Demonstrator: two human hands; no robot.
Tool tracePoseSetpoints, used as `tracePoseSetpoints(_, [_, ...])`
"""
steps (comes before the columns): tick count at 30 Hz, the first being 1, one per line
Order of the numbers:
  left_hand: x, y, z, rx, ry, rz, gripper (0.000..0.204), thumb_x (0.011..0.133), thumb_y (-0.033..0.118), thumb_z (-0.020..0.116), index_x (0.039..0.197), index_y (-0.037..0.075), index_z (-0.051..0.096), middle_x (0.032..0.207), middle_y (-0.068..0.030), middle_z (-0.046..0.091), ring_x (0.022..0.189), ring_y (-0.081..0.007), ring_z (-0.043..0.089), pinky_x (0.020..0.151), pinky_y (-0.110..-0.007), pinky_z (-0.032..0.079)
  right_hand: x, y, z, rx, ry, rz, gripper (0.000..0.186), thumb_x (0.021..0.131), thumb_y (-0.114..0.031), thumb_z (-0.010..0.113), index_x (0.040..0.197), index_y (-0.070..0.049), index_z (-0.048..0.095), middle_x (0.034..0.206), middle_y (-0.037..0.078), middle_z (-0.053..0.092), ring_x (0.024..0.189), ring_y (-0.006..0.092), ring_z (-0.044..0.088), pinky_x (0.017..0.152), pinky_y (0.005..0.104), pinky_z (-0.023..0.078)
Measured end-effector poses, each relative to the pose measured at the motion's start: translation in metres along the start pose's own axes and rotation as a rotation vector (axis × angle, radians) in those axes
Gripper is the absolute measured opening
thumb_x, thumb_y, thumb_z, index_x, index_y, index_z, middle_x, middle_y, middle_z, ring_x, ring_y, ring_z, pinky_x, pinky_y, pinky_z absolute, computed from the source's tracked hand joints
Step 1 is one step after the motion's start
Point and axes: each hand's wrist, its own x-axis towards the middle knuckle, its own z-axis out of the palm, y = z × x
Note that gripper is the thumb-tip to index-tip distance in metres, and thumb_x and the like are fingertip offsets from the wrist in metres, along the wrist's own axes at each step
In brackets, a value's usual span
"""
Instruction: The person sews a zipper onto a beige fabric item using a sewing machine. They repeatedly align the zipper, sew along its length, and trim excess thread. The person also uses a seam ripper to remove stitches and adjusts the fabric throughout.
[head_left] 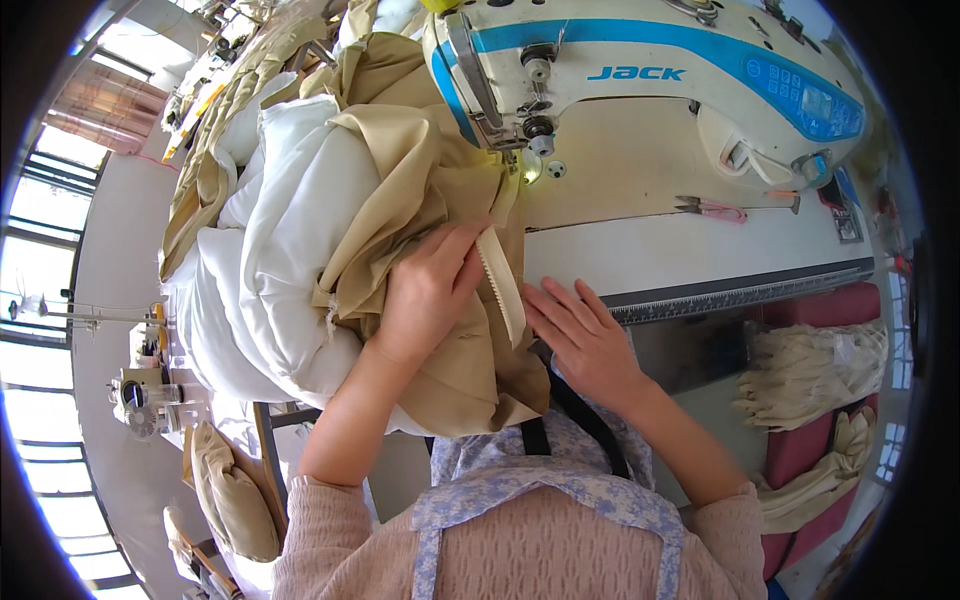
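Tan fabric [445, 375] lies in loose folds over a bulky white padded fabric [290, 200], and its far edge runs under the needle area of a white and blue sewing machine [640, 75]. My left hand [425, 295] is closed on the tan fabric, fingers pointing toward the machine. Beside those fingertips a beige zipper tape [503, 288] with a toothed edge stands up along the fabric's right side. My right hand [585, 340] is open, fingers stretched out, its tips by the lower end of the tape at the fabric's edge. Whether they touch it, I cannot tell.
Pink-handled thread snips [712, 208] lie on the machine table [660, 255], whose front edge carries a ruler strip [740, 290]. At the right, a bundle of beige strips [815, 375] rests on a dark red surface. More tan fabric [235, 490] hangs at the lower left.
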Motion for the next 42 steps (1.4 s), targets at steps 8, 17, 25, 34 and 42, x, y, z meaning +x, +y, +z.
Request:
tracePoseSetpoints(8, [0.046, -0.014, -0.017, 0.033, -0.122, -0.116, 0.017, 0.096, 0.005, 0.068, 0.113, 0.002, 0.071, 0.095, -0.0126, 0.071, 0.080, -0.0264, 0.067, 0.077, -0.034, 0.054, 0.037, -0.001, 0.038, 0.058, 0.181, -0.132, 0.028, 0.080, -0.012, 0.069, 0.108, -0.005, 0.072, 0.108, 0.007, 0.066, 0.109, 0.0236, 0.062, 0.105, 0.0438, 0.048])
tracePoseSetpoints(17, [0.029, -0.005, 0.018, 0.210, -0.323, 0.297, 0.027, 0.087, 0.000, 0.070, 0.113, 0.001, 0.065, 0.109, -0.0121, 0.074, 0.109, -0.0317, 0.071, 0.111, -0.055, 0.048, 0.036, 0.039, 0.003, 0.185, 0.101, -0.261, 0.021, 0.083, -0.012, 0.064, 0.103, -0.006, 0.068, 0.097, 0.005, 0.064, 0.093, 0.0222, 0.062, 0.086, 0.0354, 0.052])
tracePoseSetpoints(25, [0.023, -0.020, 0.020, 0.184, -0.370, 0.364, 0.025, 0.089, 0.004, 0.072, 0.113, 0.000, 0.066, 0.112, -0.0127, 0.072, 0.119, -0.0327, 0.067, 0.113, -0.054, 0.046, 0.032, 0.036, 0.013, 0.242, 0.037, -0.257, 0.027, 0.080, -0.012, 0.069, 0.106, -0.004, 0.071, 0.101, 0.009, 0.065, 0.104, 0.0254, 0.062, 0.091, 0.0400, 0.053])
tracePoseSetpoints(34, [0.028, -0.026, 0.012, 0.173, -0.448, 0.364, 0.028, 0.089, 0.004, 0.071, 0.116, 0.001, 0.065, 0.114, -0.0094, 0.071, 0.120, -0.0293, 0.067, 0.116, -0.055, 0.040, 0.034, 0.030, 0.014, 0.172, 0.052, -0.268, 0.023, 0.074, -0.011, 0.067, 0.094, -0.003, 0.072, 0.104, 0.007, 0.064, 0.108, 0.0243, 0.060, 0.094, 0.0387, 0.051])
tracePoseSetpoints(42, [0.031, -0.033, 0.008, 0.084, -0.501, 0.279, 0.033, 0.088, 0.004, 0.072, 0.120, 0.007, 0.065, 0.118, -0.0048, 0.071, 0.123, -0.0269, 0.065, 0.119, -0.060, 0.033, 0.038, 0.034, 0.011, 0.245, 0.068, -0.320, 0.032, 0.075, -0.013, 0.070, 0.106, -0.005, 0.075, 0.095, 0.002, 0.064, 0.088, 0.0195, 0.062, 0.075, 0.0347, 0.051])
